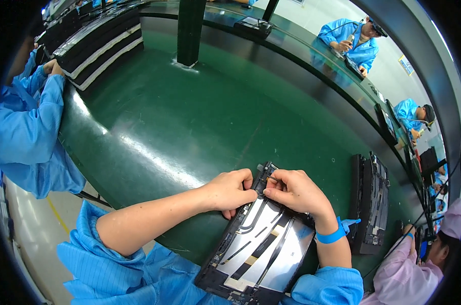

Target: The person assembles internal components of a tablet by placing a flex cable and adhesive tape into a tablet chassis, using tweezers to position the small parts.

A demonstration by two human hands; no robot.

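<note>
An open tablet-like device (276, 244) with a black frame, a silver inner plate and dark flat cables lies tilted in front of me, its far end up and to the left of its middle. My left hand (233, 192) is closed around its left edge near the far end, thumb on top and fingers curled at the side. My right hand (294, 190) reaches over the far end from the right. Its thumb and index finger are pinched together close to the left thumb; whatever they hold is too small to make out. A blue band circles the right wrist.
On the green table (190, 117), a stack of similar black devices (370, 203) stands at the right. Black trays with white layers (103, 56) are piled far left beside a co-worker's blue sleeve (50, 122). A dark post (191, 33) rises at the back. Other people work across and at right.
</note>
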